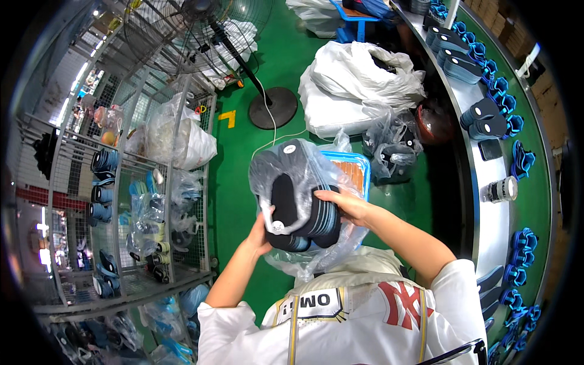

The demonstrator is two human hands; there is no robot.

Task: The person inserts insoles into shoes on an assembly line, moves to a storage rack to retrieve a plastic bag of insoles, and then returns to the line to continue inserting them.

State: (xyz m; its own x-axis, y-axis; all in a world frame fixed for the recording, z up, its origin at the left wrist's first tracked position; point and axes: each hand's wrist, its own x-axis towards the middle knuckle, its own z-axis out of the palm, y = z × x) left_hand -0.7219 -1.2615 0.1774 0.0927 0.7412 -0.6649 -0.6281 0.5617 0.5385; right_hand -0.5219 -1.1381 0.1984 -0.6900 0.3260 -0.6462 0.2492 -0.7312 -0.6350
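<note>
Two side-by-side stacks of black and blue insoles (323, 220) are held in front of my body, partly inside a clear plastic bag (263, 173). My left hand (261, 236) grips the left side of the stacks, its fingers partly hidden behind the bag. On the other side, my right hand (345, 204) is closed round the right stack, thumb on top. Loose plastic hangs below the insoles toward my lap. Behind the bundle, a blue-rimmed seat with brown slats (354, 171) shows in part.
To the right runs a long metal bench (494, 225) with insole stacks (483, 118), a tape roll (502, 190) and blue shoe parts beyond it. A wire rack (137, 267) of bagged insoles stands left. Ahead are a floor fan's base (272, 108) and a large white sack (340, 91).
</note>
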